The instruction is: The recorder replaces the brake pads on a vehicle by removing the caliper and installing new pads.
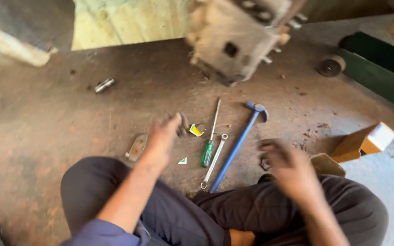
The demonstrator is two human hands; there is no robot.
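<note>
A person sat cross-legged on a rusty floor [46,118], both hands blurred: the left hand [163,136] hovered loosely spread and empty near a small metal piece [184,124]; whether the right hand [284,164] gripped anything could not be told. Between them lay one screwdriver [210,139], one wrench [215,160] and one blue hammer [240,142], all untouched; a machine block [238,36] stood beyond.

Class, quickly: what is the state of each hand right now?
Left hand: blurred, seems open, holding nothing visible, above the floor near a metal plate.
Right hand: blurred; open or closed cannot be told, near the blue hammer.
</note>
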